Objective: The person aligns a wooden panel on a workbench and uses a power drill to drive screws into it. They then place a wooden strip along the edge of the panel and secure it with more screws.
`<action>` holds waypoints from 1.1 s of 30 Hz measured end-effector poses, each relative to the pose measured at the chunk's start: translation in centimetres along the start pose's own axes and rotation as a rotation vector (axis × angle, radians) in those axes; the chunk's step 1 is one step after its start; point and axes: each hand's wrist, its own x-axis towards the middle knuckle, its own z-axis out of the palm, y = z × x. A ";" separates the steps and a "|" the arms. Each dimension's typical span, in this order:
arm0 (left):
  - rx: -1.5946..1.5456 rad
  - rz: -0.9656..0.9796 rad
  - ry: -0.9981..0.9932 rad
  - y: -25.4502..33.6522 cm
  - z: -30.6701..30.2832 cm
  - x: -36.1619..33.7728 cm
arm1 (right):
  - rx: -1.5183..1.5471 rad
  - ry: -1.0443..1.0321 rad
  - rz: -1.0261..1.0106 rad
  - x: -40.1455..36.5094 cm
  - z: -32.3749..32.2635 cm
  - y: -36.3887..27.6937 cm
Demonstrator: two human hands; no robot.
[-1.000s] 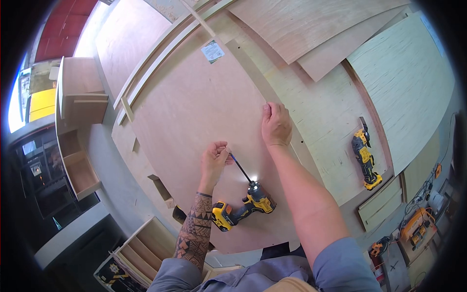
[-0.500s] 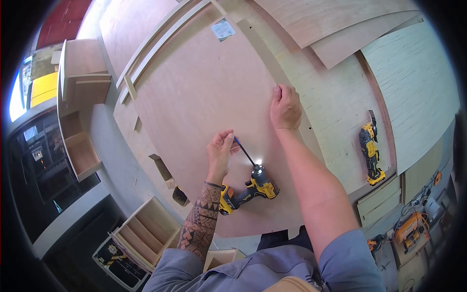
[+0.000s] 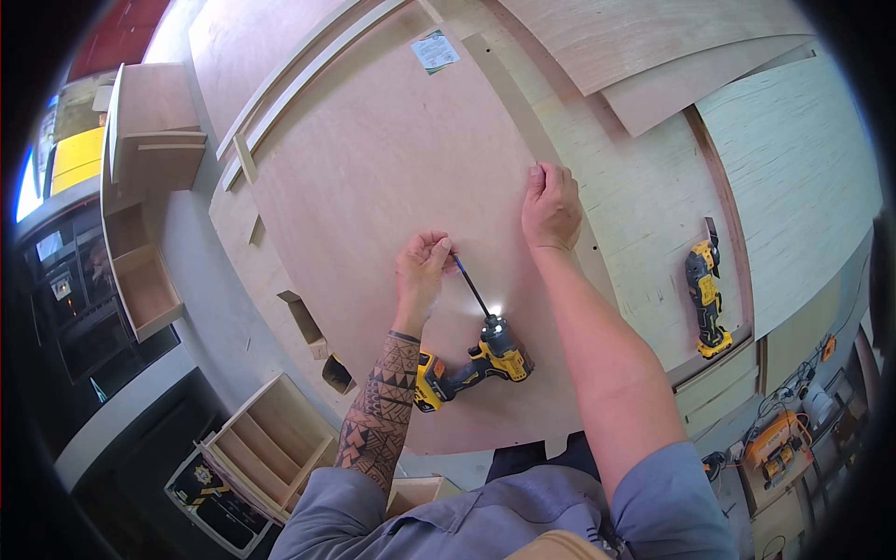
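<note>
A yellow-and-black cordless impact driver (image 3: 499, 350) lies on its side on a plywood panel (image 3: 373, 177), its work light shining. From its chuck a long dark driver bit (image 3: 474, 287) with a blue band points toward my left hand (image 3: 422, 271). The thumb and fingertips of that hand are pinched at the bit's far end; anything else between them is hidden. My right hand (image 3: 553, 207) is closed, thumb against curled fingers, at the panel's right edge. What it grips, if anything, I cannot make out. A paper label (image 3: 435, 51) sits near the panel's far end.
A yellow oscillating multi-tool (image 3: 707, 297) lies to the right. Plywood sheets (image 3: 793, 177) stretch beyond it, and wood strips (image 3: 299, 79) lie at the far left. Open wooden cabinets (image 3: 271, 439) stand on the left floor. An orange tool case (image 3: 784, 443) and cables are at lower right.
My left hand has shifted slightly up and away, staying at the bit's end. My right hand keeps its place at the panel edge. The view has shifted a little.
</note>
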 end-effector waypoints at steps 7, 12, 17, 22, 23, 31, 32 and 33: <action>0.110 -0.036 -0.065 1.3 -0.1 0.2 | 0.013 0.003 -0.001 0.1 -0.1 0.0; 0.122 -0.094 -0.102 1.8 -0.3 0.0 | 0.020 -0.005 0.008 0.0 -0.1 0.0; 0.006 -0.047 -0.096 1.3 -0.2 -0.3 | 0.010 -0.003 0.007 0.1 -0.1 -0.1; 0.122 -0.045 -0.125 2.2 -0.1 -0.6 | 0.003 -0.006 0.008 0.0 -0.1 -0.1; 0.114 -0.030 -0.133 2.2 0.0 -0.6 | 0.003 -0.004 0.007 0.1 -0.1 -0.1; 0.071 -0.058 -0.162 2.0 -0.9 -1.0 | 0.011 -0.005 0.008 0.0 -0.1 -0.1; 0.101 -0.060 -0.182 2.2 -0.8 -1.0 | 0.012 -0.010 0.011 0.1 -0.1 -0.2; 0.099 -0.059 -0.181 2.0 -0.9 -0.9 | 0.011 -0.011 0.008 0.0 0.0 -0.1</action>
